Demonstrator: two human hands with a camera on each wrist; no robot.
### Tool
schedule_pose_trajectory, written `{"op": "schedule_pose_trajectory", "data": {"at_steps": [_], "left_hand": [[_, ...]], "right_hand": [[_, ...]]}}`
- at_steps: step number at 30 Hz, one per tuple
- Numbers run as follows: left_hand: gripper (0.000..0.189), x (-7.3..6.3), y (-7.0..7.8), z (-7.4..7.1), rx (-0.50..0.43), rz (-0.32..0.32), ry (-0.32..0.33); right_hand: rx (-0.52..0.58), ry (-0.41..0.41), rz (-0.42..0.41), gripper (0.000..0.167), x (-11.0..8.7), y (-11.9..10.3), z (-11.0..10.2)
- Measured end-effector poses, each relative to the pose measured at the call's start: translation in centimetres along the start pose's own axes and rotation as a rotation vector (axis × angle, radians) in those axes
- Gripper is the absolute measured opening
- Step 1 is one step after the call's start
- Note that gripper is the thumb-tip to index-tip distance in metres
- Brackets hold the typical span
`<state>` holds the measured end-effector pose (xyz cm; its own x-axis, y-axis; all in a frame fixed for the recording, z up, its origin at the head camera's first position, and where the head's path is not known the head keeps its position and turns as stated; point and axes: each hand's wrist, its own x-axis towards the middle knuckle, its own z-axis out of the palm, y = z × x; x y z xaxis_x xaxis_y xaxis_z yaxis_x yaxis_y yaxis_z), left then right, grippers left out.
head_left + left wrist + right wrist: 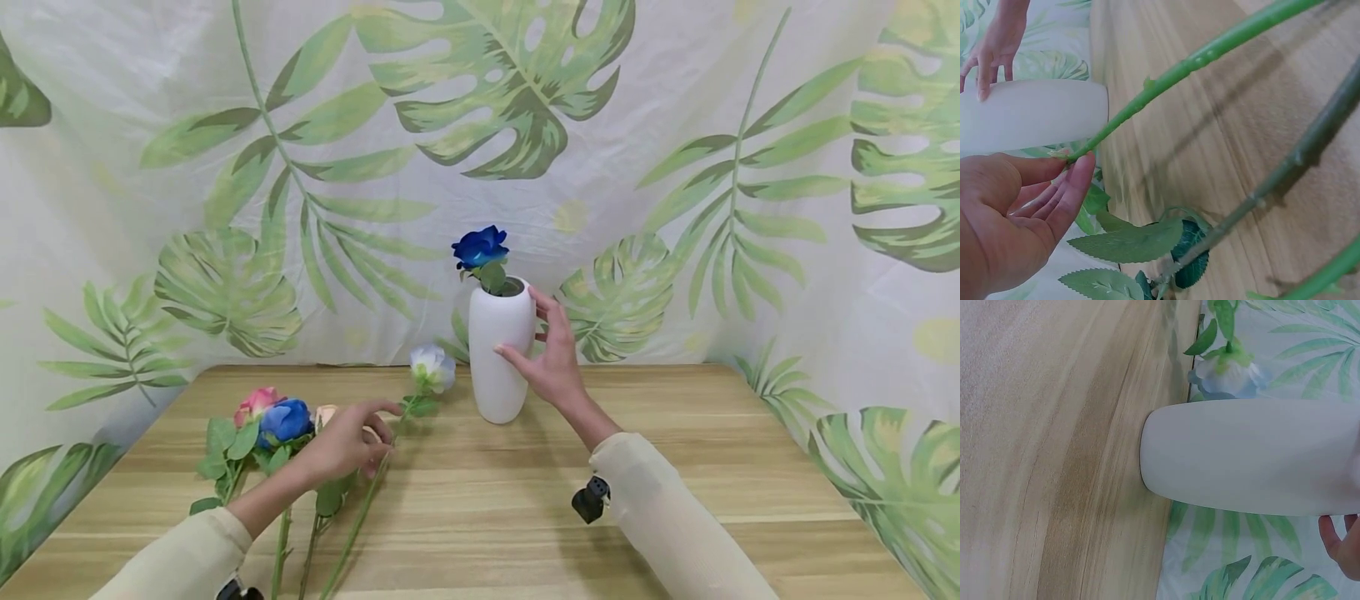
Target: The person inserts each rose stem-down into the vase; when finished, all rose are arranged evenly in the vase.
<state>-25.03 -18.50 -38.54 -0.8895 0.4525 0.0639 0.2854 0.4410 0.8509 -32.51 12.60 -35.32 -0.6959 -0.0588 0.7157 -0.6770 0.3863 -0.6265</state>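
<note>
My left hand (341, 446) pinches the green stem (1175, 72) of a pale white-blue rose (432, 369) between thumb and fingertips, below its bloom. The bloom is raised at an angle just left of a tall white vase (497, 358). My right hand (553, 354) grips the vase near its top, the thumb across the front and the fingers on the right side. The vase stands upright on the table. A dark blue rose (480, 247) leans out to the left over its rim. In the right wrist view, the pale rose (1232, 375) shows beside the vase (1241, 456).
On the table's left lie a pink rose (257, 405), a blue rose (286, 420) and a peach rose (325, 415) partly behind my left hand. Their stems point toward me. A leaf-patterned cloth (360, 192) hangs behind the wooden table (675, 483).
</note>
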Motion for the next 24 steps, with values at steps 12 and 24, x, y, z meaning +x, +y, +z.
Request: {"op": "schedule_pose_trajectory", "data": {"at_steps": [12, 24], "left_hand": [[0.047, 0.6, 0.6, -0.1, -0.089, 0.018, 0.054], [0.043, 0.9, 1.1, 0.1, -0.135, 0.003, 0.126]], "right_hand": [[-0.001, -0.004, 0.0, 0.09, 0.0, 0.1, 0.0], [0.0, 0.004, 0.003, 0.089, 0.0, 0.2, 0.0]]}}
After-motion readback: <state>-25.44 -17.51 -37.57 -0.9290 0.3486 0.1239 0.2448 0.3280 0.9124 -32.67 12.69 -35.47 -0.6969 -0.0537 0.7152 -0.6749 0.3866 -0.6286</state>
